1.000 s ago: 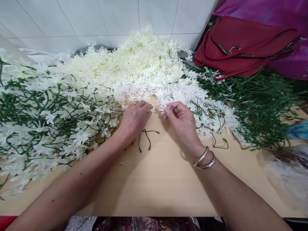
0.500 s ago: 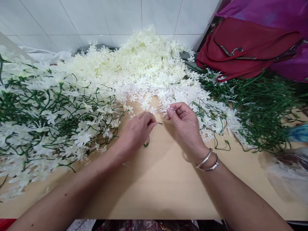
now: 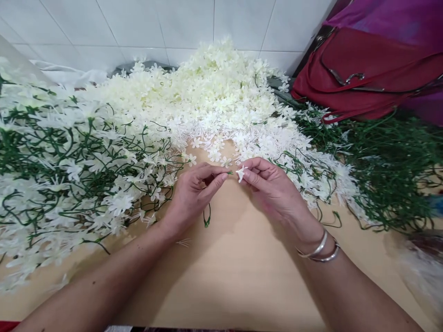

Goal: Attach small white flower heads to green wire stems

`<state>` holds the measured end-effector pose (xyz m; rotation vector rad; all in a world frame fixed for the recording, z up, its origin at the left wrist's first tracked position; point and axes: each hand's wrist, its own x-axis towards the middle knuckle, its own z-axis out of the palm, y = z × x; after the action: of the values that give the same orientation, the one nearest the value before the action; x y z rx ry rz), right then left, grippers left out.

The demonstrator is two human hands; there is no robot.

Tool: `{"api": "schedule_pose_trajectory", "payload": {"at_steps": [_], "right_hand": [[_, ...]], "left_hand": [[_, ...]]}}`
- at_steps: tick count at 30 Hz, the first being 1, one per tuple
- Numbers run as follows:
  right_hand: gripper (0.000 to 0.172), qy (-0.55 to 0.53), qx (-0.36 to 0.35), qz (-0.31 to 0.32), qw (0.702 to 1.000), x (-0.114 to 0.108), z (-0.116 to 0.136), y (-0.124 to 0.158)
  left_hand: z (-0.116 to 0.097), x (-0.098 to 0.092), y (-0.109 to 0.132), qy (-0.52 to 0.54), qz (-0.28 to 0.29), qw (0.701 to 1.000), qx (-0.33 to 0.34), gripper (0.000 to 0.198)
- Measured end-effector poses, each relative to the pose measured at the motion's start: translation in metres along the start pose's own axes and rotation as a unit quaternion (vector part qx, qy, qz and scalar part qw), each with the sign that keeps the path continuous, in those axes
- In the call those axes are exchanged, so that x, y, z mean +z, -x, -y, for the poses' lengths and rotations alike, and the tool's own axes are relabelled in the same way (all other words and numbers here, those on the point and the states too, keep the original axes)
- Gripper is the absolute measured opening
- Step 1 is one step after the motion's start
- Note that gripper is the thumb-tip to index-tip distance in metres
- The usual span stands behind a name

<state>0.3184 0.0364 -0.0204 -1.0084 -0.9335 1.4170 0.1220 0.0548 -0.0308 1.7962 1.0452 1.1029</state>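
Observation:
My left hand point(image 3: 197, 191) pinches a green stem point(image 3: 206, 220); one tip pokes out at the fingertips and the other end hangs below the palm. Between the thumb and forefinger of my right hand point(image 3: 273, 184) is a small white flower point(image 3: 241, 173). The stem tip and the flower face each other with a narrow gap between them. Behind my hands rises a pile of loose white blossoms point(image 3: 214, 87). White flowers on green stems point(image 3: 69, 170) are heaped to the left.
Bare green stems point(image 3: 387, 161) lie on the right, below a red bag point(image 3: 374, 64). A clear plastic bag point(image 3: 424, 263) sits at the right edge of the wooden table point(image 3: 228, 276). White tiles point(image 3: 187, 23) stand behind the pile.
The white flower has turned in my right hand and shows more clearly. My left hand has turned so its thumb and forefinger show around the stem. The view has shifted slightly.

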Motion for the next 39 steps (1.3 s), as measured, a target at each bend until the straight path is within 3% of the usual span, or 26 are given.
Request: {"api": "schedule_pose_trajectory", "payload": {"at_steps": [8, 18, 27, 39], "right_hand": [[0.032, 0.016, 0.025, 0.008, 1.0, 0.003, -0.001, 0.001], [0.03, 0.111, -0.016, -0.013, 0.994, 0.003, -0.014, 0.001], [0.03, 0.163, -0.024, 0.012, 0.986, 0.004, -0.012, 0.001], [0.036, 0.144, -0.027, -0.005, 0.989, 0.0, -0.009, 0.0]], "left_hand": [[-0.005, -0.003, 0.001, -0.048, 0.009, 0.998, 0.042, 0.01], [0.004, 0.004, 0.005, 0.021, 0.042, 0.998, -0.052, 0.015], [0.005, 0.006, 0.006, -0.059, 0.028, 0.998, -0.023, 0.014], [0.014, 0.002, -0.003, 0.161, 0.093, 0.977, -0.1, 0.024]]}}
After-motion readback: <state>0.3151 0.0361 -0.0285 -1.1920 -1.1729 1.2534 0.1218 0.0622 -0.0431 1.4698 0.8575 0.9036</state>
